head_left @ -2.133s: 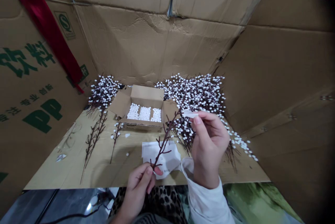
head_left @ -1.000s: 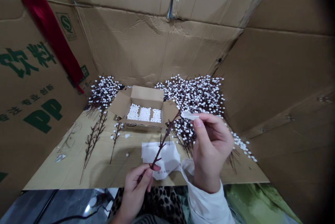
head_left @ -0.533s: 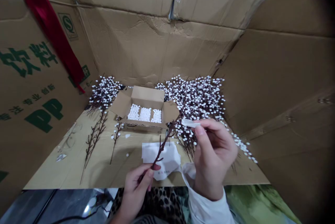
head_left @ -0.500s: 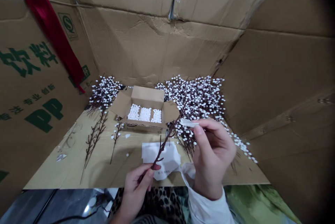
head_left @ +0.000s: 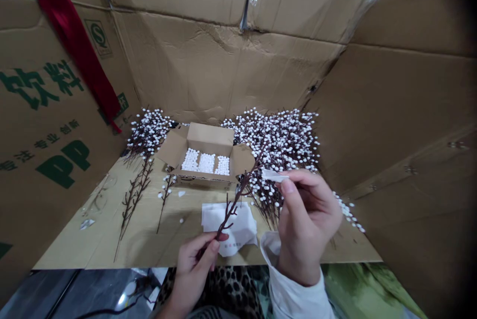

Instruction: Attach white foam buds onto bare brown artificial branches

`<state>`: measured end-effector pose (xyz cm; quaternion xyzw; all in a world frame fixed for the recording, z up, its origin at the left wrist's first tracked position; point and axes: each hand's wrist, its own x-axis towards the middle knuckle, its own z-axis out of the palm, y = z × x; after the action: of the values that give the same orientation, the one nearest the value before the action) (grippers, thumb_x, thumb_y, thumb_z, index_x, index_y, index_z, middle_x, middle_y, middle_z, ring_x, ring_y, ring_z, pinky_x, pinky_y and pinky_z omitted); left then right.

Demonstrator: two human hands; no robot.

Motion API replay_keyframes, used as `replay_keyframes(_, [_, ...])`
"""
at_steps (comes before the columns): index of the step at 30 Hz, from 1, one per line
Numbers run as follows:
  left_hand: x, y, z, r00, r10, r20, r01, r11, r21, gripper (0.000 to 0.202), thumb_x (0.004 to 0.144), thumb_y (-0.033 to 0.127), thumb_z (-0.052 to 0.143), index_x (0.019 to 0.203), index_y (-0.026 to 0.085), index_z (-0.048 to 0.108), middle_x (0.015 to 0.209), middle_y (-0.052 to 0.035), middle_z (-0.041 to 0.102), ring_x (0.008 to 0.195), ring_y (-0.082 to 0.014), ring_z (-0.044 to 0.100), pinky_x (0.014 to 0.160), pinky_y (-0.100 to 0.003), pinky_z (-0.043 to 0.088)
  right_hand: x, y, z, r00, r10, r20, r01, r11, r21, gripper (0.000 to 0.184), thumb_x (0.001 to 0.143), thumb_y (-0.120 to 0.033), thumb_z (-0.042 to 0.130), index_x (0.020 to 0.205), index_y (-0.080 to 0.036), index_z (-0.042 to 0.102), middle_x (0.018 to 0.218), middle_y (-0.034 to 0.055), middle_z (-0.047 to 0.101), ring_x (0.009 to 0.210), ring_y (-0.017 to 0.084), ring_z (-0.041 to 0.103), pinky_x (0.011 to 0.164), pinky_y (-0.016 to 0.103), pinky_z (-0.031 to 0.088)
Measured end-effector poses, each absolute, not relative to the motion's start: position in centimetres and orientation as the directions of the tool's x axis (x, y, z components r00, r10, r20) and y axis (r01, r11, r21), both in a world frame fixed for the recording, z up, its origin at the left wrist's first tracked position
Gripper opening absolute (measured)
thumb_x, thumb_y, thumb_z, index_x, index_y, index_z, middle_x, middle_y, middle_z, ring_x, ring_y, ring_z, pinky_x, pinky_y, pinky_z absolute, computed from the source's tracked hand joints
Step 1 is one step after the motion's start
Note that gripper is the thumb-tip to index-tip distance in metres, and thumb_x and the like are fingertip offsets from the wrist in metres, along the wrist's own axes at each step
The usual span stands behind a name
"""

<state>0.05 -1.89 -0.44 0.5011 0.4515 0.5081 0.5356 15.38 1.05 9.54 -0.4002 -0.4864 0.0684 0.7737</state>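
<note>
My left hand [head_left: 196, 264] grips the lower stem of a dark brown artificial twig branch [head_left: 233, 204], which rises up and to the right. My right hand [head_left: 307, 227] pinches a small white strip [head_left: 274, 175] between thumb and fingers, close to the upper part of the branch. The strip's far end lies near the stem, and I cannot tell if they touch. Below the branch lies a crumpled white paper sheet [head_left: 227, 227]. A small open cardboard box [head_left: 203, 157] holds white foam beads [head_left: 204, 164].
Behind the box lie two heaps of white-beaded branches [head_left: 279, 155] [head_left: 149, 132]. Bare twigs [head_left: 134, 195] and a beaded twig [head_left: 164, 195] rest on the flattened cardboard surface [head_left: 74, 244]. Printed cardboard walls surround it, and a red ribbon [head_left: 70, 45] hangs left.
My right hand has shifted slightly right and down with the white strip. The branch has tilted a little, while my left hand keeps its grip. The view has moved slightly.
</note>
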Motion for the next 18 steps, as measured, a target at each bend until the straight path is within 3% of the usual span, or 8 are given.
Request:
replay_keyframes(7, [0.1, -1.9, -0.4, 0.07, 0.997, 0.012, -0.107, -0.004, 0.994, 0.031, 0.072, 0.046, 0.07, 0.074, 0.016, 0.08, 0.048, -0.0032, 0.065, 0.035, -0.0079, 0.042, 0.035, -0.017, 0.038, 14.6, 0.9, 9.2, 0.512, 0.55, 0.659, 0.252, 0.638, -0.728, 0.01, 0.085, -0.015, 0.06, 0.086, -0.023, 0.066, 0.079, -0.001, 0.07, 0.071, 0.013, 0.066, 0.062, 0.025, 0.051])
replay_keyframes(12, [0.1, -1.8, -0.6, 0.067, 0.998, -0.003, -0.096, 0.01, 0.995, 0.032, 0.073, 0.047, 0.069, 0.075, 0.016, 0.08, 0.051, -0.0041, 0.066, 0.036, -0.008, 0.043, 0.036, -0.017, 0.039, 14.2, 0.5, 8.9, 0.398, 0.645, 0.652, 0.213, 0.626, -0.75, 0.012, 0.09, -0.016, 0.054, 0.093, -0.024, 0.062, 0.092, 0.0024, 0.074, 0.087, 0.017, 0.07, 0.075, 0.032, 0.055])
replay_keyframes(18, [0.2, -1.9, -0.2, 0.042, 0.999, -0.001, -0.099, 0.005, 0.995, 0.037, 0.07, 0.05, 0.07, 0.073, 0.014, 0.079, 0.043, -0.0014, 0.059, 0.035, -0.008, 0.041, 0.035, -0.017, 0.037, 14.3, 0.6, 9.2, 0.454, 0.518, 0.725, 0.213, 0.727, -0.652, 0.009, 0.09, -0.018, 0.053, 0.09, -0.023, 0.06, 0.079, 0.0006, 0.069, 0.078, 0.018, 0.07, 0.066, 0.032, 0.053])
